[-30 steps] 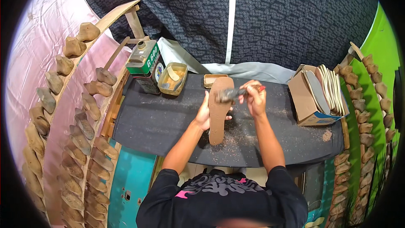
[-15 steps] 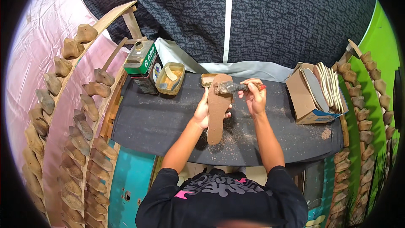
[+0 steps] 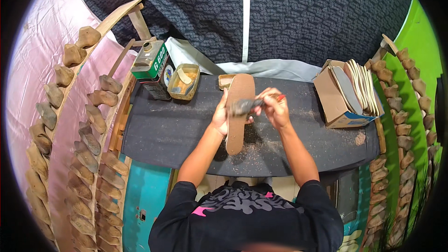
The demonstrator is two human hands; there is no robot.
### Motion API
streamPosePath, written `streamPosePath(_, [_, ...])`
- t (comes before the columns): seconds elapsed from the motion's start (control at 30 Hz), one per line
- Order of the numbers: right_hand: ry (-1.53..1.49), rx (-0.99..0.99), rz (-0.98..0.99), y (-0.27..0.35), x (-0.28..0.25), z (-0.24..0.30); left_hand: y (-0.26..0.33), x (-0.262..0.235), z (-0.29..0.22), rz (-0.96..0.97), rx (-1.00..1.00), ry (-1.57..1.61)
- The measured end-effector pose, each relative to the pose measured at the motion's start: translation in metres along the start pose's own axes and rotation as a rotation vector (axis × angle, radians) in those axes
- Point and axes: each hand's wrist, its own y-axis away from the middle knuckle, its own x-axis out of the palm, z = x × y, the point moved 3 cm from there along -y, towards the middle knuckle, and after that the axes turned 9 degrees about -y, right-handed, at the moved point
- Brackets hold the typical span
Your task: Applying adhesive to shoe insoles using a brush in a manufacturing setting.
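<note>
A brown shoe sole [image 3: 236, 135] stands lengthwise over the dark table, gripped at its middle by my left hand [image 3: 220, 114]. The thumb lies along its left edge, and fingertips show past the right edge. My right hand [image 3: 276, 108] is closed round the handle of a brush [image 3: 242, 107] with a red handle end. The brush's grey, caked head lies across the middle of the sole's upward face and is smeared by motion. Beyond the sole, partly covered by it, sits a small shallow box [image 3: 226, 81].
A green and black metal can [image 3: 153, 67] and a yellowish tub [image 3: 185, 92] holding a flat stick stand at the back left. At right, a cardboard box [image 3: 330, 95] holds several upright soles. Wooden shoe lasts [image 3: 86, 149] line racks on both sides. Brown crumbs dot the tablecloth [image 3: 163, 135].
The brush has moved from the far end of the sole toward its middle, down and a little left. The left hand keeps its hold; the whole view has shifted slightly.
</note>
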Motion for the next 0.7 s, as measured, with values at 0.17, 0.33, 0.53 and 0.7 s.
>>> streamPosePath(0.17, [0.099,0.185,0.158,0.014,0.001,0.0,-0.004,-0.006,0.004,-0.092,0.119,-0.19])
streamPosePath(0.33, [0.024,-0.126,-0.171,-0.001,-0.011,0.01,-0.014,-0.003,0.003,-0.096,0.023,-0.094])
streamPosePath(0.53, [0.211,0.28,0.147,0.036,0.001,-0.012,-0.015,-0.002,-0.006,-0.109,0.069,-0.207])
streamPosePath(0.7, [0.085,0.053,-0.035,0.017,-0.009,0.007,-0.021,0.005,-0.015,-0.108,0.105,-0.209])
